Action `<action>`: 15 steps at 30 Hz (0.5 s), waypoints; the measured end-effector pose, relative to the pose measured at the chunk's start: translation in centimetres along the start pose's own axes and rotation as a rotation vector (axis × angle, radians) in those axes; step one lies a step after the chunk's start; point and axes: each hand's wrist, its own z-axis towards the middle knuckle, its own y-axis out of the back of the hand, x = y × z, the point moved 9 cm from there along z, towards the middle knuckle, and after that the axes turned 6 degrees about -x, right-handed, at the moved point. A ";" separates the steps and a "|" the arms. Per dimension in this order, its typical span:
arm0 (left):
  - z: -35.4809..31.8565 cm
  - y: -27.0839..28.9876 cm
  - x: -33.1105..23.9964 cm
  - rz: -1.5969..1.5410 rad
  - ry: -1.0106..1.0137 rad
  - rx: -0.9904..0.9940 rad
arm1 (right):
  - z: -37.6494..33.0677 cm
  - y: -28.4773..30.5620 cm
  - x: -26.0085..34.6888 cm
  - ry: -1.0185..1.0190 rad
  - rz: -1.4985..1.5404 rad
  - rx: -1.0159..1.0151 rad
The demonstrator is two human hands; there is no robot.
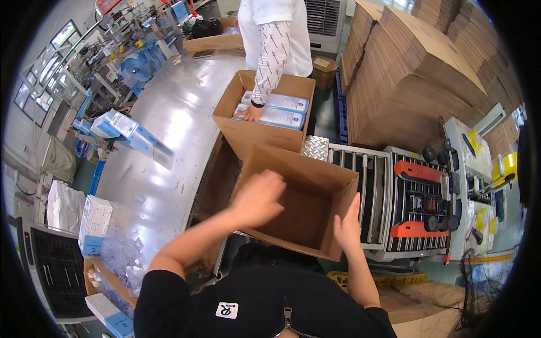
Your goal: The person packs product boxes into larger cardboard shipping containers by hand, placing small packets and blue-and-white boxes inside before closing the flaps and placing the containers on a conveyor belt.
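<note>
My left hand [258,198] is over the near left flap of the open brown cardboard box [304,211], fingers loosely curled and a little blurred; I cannot tell if it touches the flap, and it holds nothing. My right hand [347,223] is flat and open, pressing against the right side wall of this box. The box stands in front of me, its right side at the metal roller conveyor [366,191]. Behind it is a second cardboard carton [248,132] with blue-and-white packages [284,110] inside, where another person's hand [251,112] rests. Farther right, flat cardboard sheets [411,73] are stacked high.
</note>
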 end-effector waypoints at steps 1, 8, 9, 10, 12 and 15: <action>-2.0 0.8 5.6 0.224 0.089 -0.042 | 0.4 0.3 -1.1 -0.080 -0.008 0.008; -12.4 -17.3 17.3 -0.220 0.774 0.467 | 0.9 -4.1 -7.9 -0.320 0.421 0.133; -13.0 -18.2 17.7 -0.319 0.897 0.409 | 0.6 -4.7 -9.0 -0.458 0.488 0.191; -15.2 -21.3 19.5 -0.405 0.981 0.300 | 1.0 -4.7 -6.8 -0.463 0.508 0.235; -13.2 -20.8 18.6 -0.400 0.757 0.387 | 0.8 -4.7 -7.1 -0.521 0.473 0.263; -9.9 -7.7 21.7 -0.270 0.556 0.265 | 1.4 -8.8 -4.8 -0.509 0.414 0.206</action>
